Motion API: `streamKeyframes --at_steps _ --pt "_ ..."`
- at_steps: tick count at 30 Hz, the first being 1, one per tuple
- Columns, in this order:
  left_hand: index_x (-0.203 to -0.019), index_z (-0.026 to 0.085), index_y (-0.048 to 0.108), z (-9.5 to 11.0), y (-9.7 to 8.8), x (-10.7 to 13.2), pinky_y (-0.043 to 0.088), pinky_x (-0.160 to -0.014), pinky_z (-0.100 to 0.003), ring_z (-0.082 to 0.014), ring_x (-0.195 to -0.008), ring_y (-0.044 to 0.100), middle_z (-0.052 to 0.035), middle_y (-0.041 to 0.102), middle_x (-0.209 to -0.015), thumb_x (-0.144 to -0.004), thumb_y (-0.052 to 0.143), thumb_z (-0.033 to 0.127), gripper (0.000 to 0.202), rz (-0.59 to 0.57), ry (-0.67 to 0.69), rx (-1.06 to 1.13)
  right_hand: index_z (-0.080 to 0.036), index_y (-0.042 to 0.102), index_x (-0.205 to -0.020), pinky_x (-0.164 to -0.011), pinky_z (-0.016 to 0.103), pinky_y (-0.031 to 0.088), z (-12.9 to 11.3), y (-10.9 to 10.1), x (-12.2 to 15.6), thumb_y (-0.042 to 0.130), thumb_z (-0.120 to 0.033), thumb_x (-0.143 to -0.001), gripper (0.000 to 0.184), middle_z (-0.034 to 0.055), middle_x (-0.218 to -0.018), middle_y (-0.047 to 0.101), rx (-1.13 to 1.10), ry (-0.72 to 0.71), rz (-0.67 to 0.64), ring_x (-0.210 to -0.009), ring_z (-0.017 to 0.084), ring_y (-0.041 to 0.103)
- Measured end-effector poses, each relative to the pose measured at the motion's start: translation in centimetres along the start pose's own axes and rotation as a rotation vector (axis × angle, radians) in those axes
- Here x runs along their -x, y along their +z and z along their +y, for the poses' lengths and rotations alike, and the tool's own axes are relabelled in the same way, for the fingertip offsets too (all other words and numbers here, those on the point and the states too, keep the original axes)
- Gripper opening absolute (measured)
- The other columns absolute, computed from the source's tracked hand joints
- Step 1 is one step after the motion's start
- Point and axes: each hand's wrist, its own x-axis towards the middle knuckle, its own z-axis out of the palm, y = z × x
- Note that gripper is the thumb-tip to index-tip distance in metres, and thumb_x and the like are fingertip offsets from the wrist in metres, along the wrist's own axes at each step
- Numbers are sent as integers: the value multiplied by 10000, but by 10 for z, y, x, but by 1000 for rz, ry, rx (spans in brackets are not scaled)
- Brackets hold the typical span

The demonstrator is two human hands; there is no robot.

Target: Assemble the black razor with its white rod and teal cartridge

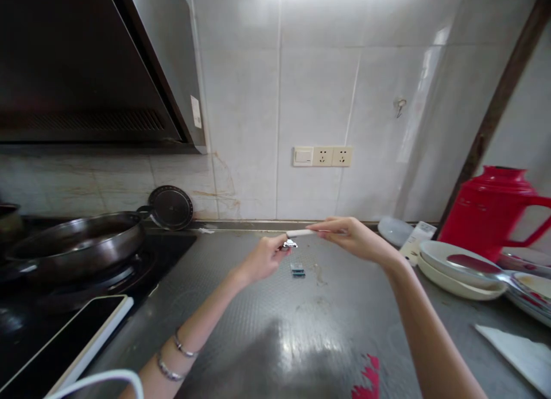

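Over the metal counter [258,341], my two hands meet at a slim white bar-shaped thing [300,233] whose kind I cannot make out. My right hand [344,235] pinches its right end between thumb and fingers. At its left end, my left hand [267,254] is closed, thumb uppermost, on a small piece with a white-and-black pattern [290,244]. Whether that piece and the white bar are joined, I cannot tell. A small teal, partly see-through thing [297,270] lies on the counter just below the hands.
Left, a steel pan [81,244] sits on the black stove, with a phone-like device [73,341] in front. A round black disc [171,207] leans on the wall. Right stand a red thermos jug [488,215], stacked dishes [456,278] and a white sheet [516,353].
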Motion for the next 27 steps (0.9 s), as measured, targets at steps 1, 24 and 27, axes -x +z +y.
streamKeyframes --at_steps 1,24,27 --pt "-827 130 585 -1 1 0 427 -652 -205 -124 -690 574 -29 623 -753 -815 433 176 160 -4 -4 12 -211 643 -1110 -778 294 436 -1 1 0 465 -362 -856 345 59 -951 677 -5 -15 -13 -873 193 588" --pt "-772 132 563 -11 3 -3 436 -661 -215 -118 -697 563 -21 612 -738 -770 477 144 87 2 -56 117 -200 643 -1108 -799 311 457 13 1 -3 486 -383 -835 364 62 -1023 677 -55 -9 -26 -913 209 606" --pt "-784 132 562 -11 2 -3 443 -680 -223 -122 -710 574 -26 617 -753 -773 468 136 94 11 -57 127 -202 643 -1107 -817 308 457 14 2 -4 487 -380 -836 360 56 -1054 672 -85 0 -55 -943 214 605"
